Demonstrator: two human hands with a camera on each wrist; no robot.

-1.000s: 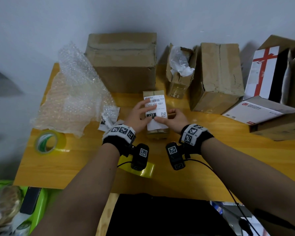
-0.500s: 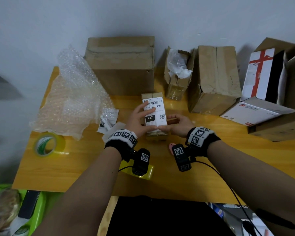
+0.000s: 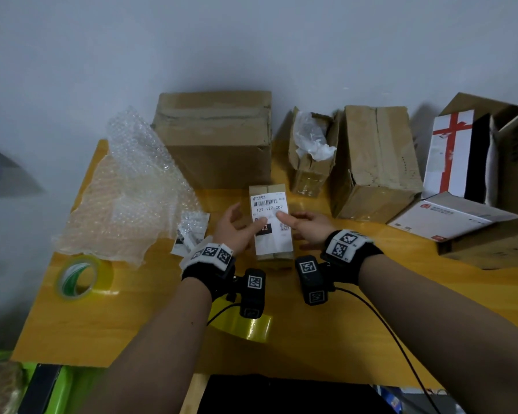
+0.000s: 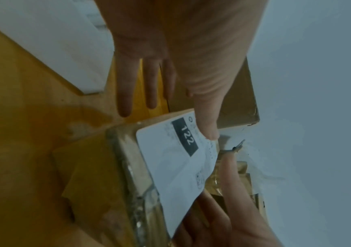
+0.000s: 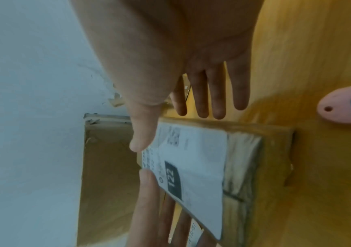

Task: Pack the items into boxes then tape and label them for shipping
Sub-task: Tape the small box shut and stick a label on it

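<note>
On the yellow wooden table [image 3: 356, 330] I see the small taped cardboard box [image 3: 274, 256] lying flat at centre, its white shipping label [image 3: 270, 224] on top. My left hand [image 3: 235, 231] and right hand [image 3: 307, 228] flank it, fingers straight and spread, thumbs pressing the label down.

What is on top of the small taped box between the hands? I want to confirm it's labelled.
A white shipping label covers most of the small box's top. The left hand and right hand each press a thumb on it. The print beneath both thumbs is hidden.
</note>
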